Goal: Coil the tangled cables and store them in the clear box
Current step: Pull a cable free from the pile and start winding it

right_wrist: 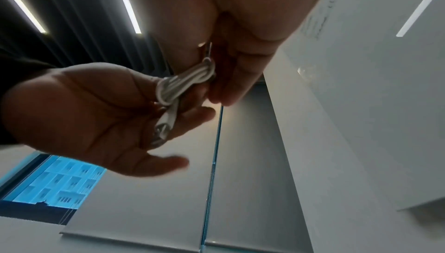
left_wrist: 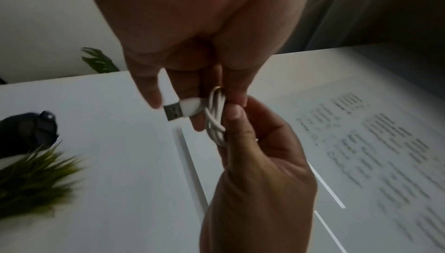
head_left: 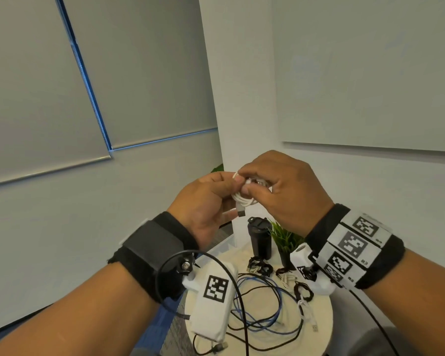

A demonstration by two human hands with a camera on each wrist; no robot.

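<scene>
A white USB cable (head_left: 244, 199) is wound into a small coil and held in the air above the round table (head_left: 321, 319). My left hand (head_left: 235, 194) pinches one side of the coil and my right hand (head_left: 247, 182) pinches the other. The metal USB plug (left_wrist: 173, 112) sticks out of the coil (left_wrist: 215, 122) below my left fingers. In the right wrist view the coil (right_wrist: 185, 84) is a tight bundle between both hands. Tangled black and blue cables (head_left: 262, 307) lie on the table. A clear box (head_left: 222, 246) shows partly behind my left wrist.
A black tumbler (head_left: 260, 240) and a small green plant (head_left: 285, 237) stand at the back of the table. Small tied cable bundles (head_left: 258, 265) lie near them, and a loose white cable (head_left: 307, 313) lies at the right. Walls stand close behind.
</scene>
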